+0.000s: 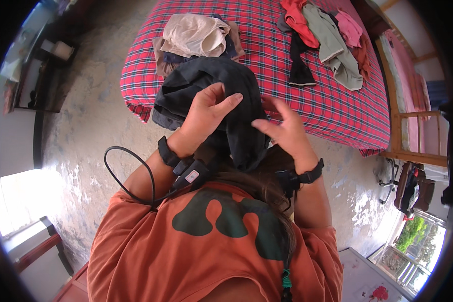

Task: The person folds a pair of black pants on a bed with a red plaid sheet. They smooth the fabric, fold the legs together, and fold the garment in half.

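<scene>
A black cloth garment (215, 70) lies bunched before me, part of it on the bed's near edge and part hanging towards my lap. My left hand (211, 107) is over its middle, thumb and fingers curled with a gap between them; whether it pinches any cloth cannot be told. To the right of the garment, my right hand (281, 128) has its thumb and fingers apart and holds nothing. Just beyond the black cloth, a cream garment (190, 36) tops a pile of folded brown and navy clothes.
A red plaid cover (339, 117) spreads over the bed. Loose clothes, among them a grey-green garment (324, 41) and a red one (298, 19), lie at its far right. A wooden bed frame (415, 158) stands at right, a dark shelf (41, 87) at left.
</scene>
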`<state>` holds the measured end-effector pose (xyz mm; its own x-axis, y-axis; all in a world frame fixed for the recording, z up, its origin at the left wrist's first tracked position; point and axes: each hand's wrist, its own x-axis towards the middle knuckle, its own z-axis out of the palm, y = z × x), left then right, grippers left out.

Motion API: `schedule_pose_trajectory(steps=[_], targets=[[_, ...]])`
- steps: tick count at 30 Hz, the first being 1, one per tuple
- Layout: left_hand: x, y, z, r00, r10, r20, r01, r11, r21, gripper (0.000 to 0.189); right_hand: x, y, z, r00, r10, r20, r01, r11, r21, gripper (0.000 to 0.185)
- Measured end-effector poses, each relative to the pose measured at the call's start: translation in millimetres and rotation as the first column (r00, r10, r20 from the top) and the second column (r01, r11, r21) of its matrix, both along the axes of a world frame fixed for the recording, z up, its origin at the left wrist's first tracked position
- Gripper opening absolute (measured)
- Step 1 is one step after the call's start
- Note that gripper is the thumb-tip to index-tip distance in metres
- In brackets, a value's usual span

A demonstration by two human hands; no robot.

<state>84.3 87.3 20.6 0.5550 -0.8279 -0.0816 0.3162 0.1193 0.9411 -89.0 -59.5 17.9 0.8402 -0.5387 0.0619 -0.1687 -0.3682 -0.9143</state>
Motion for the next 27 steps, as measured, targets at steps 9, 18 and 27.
schedule_pose_trajectory(steps=[9, 18, 27], targets=[[1.5, 0.6, -14.7, 0.953, -0.08, 0.292, 0.062, 0.996, 0.069, 0.03, 24.1, 18.0, -3.0, 0.994, -0.107, -0.001, 0.107, 0.991, -0.083, 0.029], [12.6, -7.7, -10.4, 0.924, -0.069, 0.376, 0.119, 0.987, -0.111, 0.037, 17.2, -16.5, -38.4, 0.961, -0.257, -0.102, 0.242, 0.601, 0.762, 0.031], [7.8, -3.2, -15.1, 0.47, -0.051, 0.881, 0.098, 0.995, 0.006, 0.043, 11.0, -9.2, -16.3, 0.971, -0.225, -0.085, 0.099, 0.048, 0.994, 0.038]])
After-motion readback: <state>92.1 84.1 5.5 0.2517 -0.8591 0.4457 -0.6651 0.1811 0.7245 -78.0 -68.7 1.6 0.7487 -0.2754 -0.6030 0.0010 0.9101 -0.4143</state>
